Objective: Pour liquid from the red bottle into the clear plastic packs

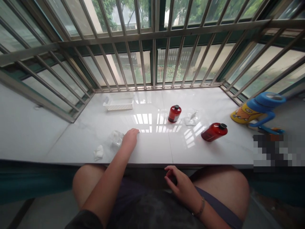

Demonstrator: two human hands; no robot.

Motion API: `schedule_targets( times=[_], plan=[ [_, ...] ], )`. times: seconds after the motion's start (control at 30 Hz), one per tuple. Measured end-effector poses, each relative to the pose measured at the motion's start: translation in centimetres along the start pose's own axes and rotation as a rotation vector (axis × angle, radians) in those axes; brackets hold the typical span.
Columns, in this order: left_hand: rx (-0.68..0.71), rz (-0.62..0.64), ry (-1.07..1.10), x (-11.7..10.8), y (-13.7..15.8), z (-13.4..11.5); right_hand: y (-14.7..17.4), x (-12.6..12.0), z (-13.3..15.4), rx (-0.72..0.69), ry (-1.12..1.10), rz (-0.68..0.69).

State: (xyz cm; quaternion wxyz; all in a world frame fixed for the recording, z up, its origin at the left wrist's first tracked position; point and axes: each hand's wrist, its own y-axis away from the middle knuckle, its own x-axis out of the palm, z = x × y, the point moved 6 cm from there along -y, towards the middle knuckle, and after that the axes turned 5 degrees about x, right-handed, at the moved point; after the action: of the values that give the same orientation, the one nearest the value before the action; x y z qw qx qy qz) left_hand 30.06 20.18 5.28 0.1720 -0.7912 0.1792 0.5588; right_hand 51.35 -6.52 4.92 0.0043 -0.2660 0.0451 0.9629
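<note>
My left hand [130, 139] lies on the white tabletop, back of the hand up, and its fingers are mostly hidden from view. Just left of it sits a crumpled clear plastic piece [116, 139]; whether the hand touches it is unclear. A crumpled white tissue [98, 152] is near the front edge. Over my lap, below the table edge, my right hand [179, 183] hovers with loosely curved fingers apart and nothing visible in them. A red bottle with a black cap [174, 114] stands beyond it, and a second red bottle [213, 132] stands farther right.
Between the bottles lies a small clear plastic item [192, 117]. A white perforated basket [119, 106] is at the back left. On the right, a blue and yellow flask [249, 111] stands beside a pixelated patch. Metal window bars [154, 68] rise behind the white tabletop [150, 149].
</note>
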Motion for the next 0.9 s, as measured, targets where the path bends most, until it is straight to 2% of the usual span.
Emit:
schedule_targets(
  times=[0.17,0.3,0.47,0.63,0.9],
  plan=[
    [-0.013,0.078,-0.040,-0.5,1.5,-0.3,0.7,0.5,-1.7,0.033,-0.009,0.035],
    [-0.036,0.116,-0.062,-0.9,3.3,-1.2,1.1,2.1,-3.3,0.025,0.021,0.104],
    [-0.071,0.153,-0.083,-0.7,5.3,-2.8,1.1,4.4,-6.5,0.063,0.142,0.218],
    [-0.151,0.172,-0.105,-0.1,6.9,-4.3,0.8,5.8,-9.9,0.131,0.173,0.302],
    [-0.248,0.194,-0.109,-0.2,7.9,-6.3,-0.2,6.8,-13.0,0.233,0.189,0.328]
  ],
)
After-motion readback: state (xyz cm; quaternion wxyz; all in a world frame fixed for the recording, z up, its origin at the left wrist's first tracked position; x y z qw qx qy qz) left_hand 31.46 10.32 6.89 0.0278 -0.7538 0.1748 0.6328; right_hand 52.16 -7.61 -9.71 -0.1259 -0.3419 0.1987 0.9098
